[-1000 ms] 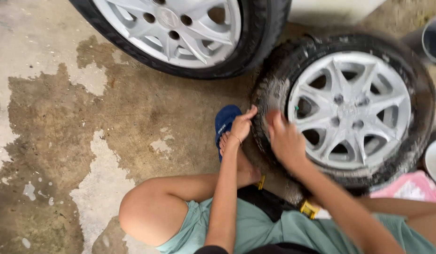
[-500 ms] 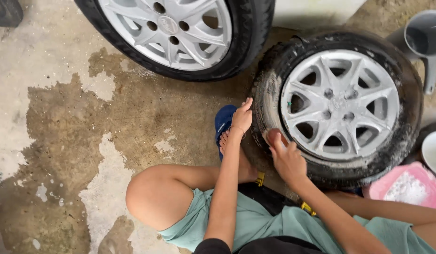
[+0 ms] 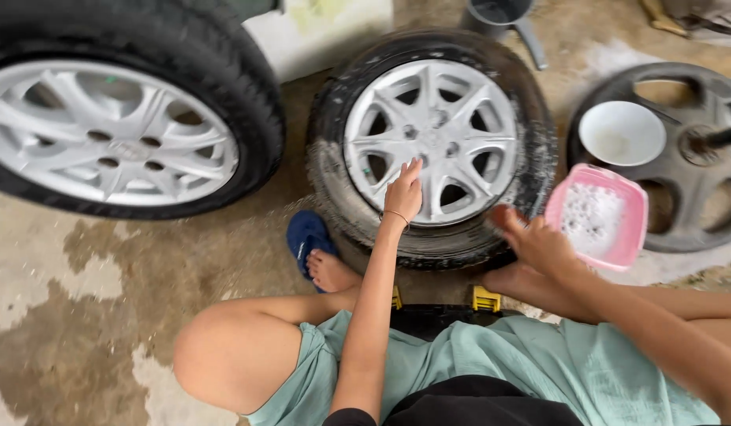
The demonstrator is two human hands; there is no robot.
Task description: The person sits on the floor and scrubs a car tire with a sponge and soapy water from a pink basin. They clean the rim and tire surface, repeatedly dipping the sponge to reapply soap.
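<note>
Fingers of the left hand (image 3: pixel 402 192) lie flat and loose on the silver spoked rim of the wet, sudsy rubber tyre (image 3: pixel 432 146) lying centre; right hand (image 3: pixel 539 244), blurred, spreads open beside a pink soapy tub (image 3: pixel 598 227).

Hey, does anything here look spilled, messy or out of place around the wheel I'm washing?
Only wash mess. Suds cling to the tyre of the middle wheel, which the left hand touches, and the concrete floor is blotched with wet patches. The pink tub of foam sits tilted against the black wheel cover, near the right hand.
</note>
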